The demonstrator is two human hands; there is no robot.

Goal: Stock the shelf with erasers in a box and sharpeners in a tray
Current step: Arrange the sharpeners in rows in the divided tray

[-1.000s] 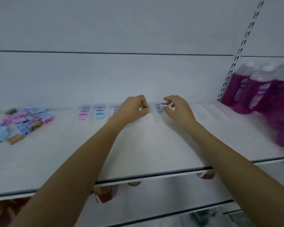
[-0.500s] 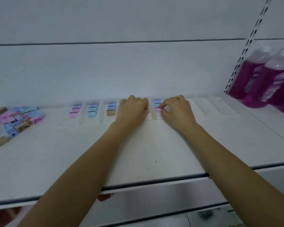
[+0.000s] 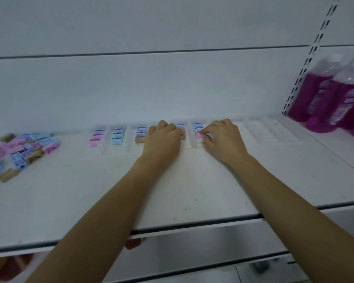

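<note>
**Step in hand: seating sharpeners in the tray**

The pink sharpener (image 3: 200, 135) sits at the near end of the fifth filled column of the clear tray (image 3: 274, 132), touching the blue pieces behind it. My right hand (image 3: 225, 139) pinches it between thumb and forefinger. My left hand (image 3: 161, 139) has its fingers curled down on the tan sharpener (image 3: 183, 137) in the next column to the left, holding it there.

Recommended procedure, as I judge it:
1. Push each piece back until it butts against the one behind.
2. Keep it square to the column walls.
3. Release only when it lies flat.
4. Lift the fingers straight up, since the light tray may shift.

Three columns to the left are already loaded. The columns to the right show no pieces. The loose pile (image 3: 18, 152) lies well apart at the left of the shelf (image 3: 172, 190). Purple bottles (image 3: 331, 99) stand at the right.

Change from one second ago: both hands then held their pieces raised above the tray. Both pieces are now down in their columns.
</note>
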